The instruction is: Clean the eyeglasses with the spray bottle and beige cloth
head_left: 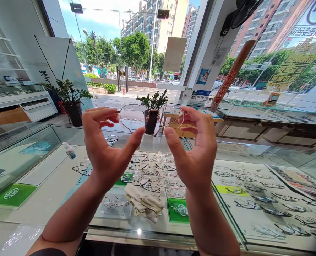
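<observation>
A pair of thin-rimmed eyeglasses (150, 113) is held up in the air above the glass counter, its lenses facing the window. My left hand (107, 142) grips the left side of the frame between fingers and thumb. On the right side, my right hand (194, 145) holds the frame the same way, with the fingertips at the rim. One temple arm points down between the hands. Beneath them, a crumpled beige cloth (144, 202) lies on the glass counter (174, 233).
Several eyeglasses (254, 188) fill the display cases. A small spray bottle (69, 150) stands at the left of the counter. Green cards (14, 195) lie in the case. Potted plants (74, 103) stand beyond, before large windows.
</observation>
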Tool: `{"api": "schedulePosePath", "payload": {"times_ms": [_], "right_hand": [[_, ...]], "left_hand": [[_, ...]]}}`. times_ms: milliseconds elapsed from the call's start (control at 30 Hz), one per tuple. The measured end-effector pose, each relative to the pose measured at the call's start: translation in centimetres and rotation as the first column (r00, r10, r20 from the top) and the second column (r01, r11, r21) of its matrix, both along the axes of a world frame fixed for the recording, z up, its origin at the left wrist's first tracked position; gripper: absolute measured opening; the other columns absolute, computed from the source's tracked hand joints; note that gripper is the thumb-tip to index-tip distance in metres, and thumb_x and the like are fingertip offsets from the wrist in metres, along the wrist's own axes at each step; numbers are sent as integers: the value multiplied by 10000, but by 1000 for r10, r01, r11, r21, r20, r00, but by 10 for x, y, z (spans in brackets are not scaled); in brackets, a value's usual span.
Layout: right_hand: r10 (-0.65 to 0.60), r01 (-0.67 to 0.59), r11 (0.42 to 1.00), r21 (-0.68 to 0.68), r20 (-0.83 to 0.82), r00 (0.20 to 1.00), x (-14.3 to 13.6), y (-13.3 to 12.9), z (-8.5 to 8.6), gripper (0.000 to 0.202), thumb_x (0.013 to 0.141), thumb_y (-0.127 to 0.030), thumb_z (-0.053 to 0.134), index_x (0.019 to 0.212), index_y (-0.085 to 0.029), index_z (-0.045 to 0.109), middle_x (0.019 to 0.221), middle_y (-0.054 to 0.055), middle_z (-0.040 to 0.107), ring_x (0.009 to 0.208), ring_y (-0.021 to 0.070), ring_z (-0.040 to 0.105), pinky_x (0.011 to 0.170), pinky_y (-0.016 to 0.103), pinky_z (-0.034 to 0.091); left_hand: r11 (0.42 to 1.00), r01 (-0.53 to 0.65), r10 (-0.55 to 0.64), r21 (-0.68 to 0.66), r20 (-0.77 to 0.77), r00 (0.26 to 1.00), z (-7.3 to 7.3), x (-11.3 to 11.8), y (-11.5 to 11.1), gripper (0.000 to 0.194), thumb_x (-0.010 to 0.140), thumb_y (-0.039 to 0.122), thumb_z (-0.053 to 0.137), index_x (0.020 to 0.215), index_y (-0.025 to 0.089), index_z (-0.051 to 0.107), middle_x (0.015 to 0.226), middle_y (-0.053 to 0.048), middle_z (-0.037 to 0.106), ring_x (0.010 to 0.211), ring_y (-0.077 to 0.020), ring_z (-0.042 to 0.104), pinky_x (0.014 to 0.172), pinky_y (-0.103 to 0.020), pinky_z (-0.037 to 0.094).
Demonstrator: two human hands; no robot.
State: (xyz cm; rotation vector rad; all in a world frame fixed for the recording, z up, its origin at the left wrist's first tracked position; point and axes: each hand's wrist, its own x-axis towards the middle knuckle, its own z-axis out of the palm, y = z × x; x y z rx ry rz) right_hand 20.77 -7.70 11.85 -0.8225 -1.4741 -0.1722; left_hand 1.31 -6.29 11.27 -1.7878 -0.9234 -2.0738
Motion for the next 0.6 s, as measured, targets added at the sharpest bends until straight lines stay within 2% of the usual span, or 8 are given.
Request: {"api": "schedulePosePath", "payload": {"times_ms": [267, 433, 533, 600], "right_hand": [[-75, 72, 992, 108, 22, 997, -2, -4, -1, 568, 981, -349, 749, 1528, -332, 596, 1394, 120, 650, 1275, 364, 636, 985, 582, 620], [-95, 86, 965, 247, 24, 995, -3, 0, -2, 557, 963, -318, 792, 1497, -323, 631, 1353, 109, 657, 1213, 333, 662, 933, 544, 636], [-133, 123, 971, 207, 35, 991, -4, 1, -4, 606, 989, -336, 773, 1562, -352, 577, 1410, 116, 648, 1272, 346, 654, 963, 563, 645], [-108, 101, 981, 168, 34, 994, -4, 3, -5, 639, 1006, -366, 755, 1608, -361, 541, 1449, 125, 641, 1327, 361, 641, 974, 577, 651]], "left_hand": [[989, 130, -127, -76, 45, 991, -6, 4, 9, 600, 900, 573, 890, 1305, 293, 548, 1281, -84, 617, 1158, -266, 675, 961, -451, 575], [966, 251, -245, -59, 97, 965, -8, 5, 21, 729, 817, 618, 958, 1316, 287, 540, 1307, -83, 632, 1236, -283, 682, 1022, -439, 573], [945, 326, -320, -42, 100, 942, -9, 6, 28, 732, 833, 628, 945, 1337, 305, 524, 1340, -82, 642, 1274, -286, 690, 1034, -434, 583], [943, 333, -331, -6, 91, 939, -10, 6, 33, 723, 843, 622, 939, 1347, 317, 520, 1359, -82, 638, 1306, -292, 685, 1037, -437, 588]]}}
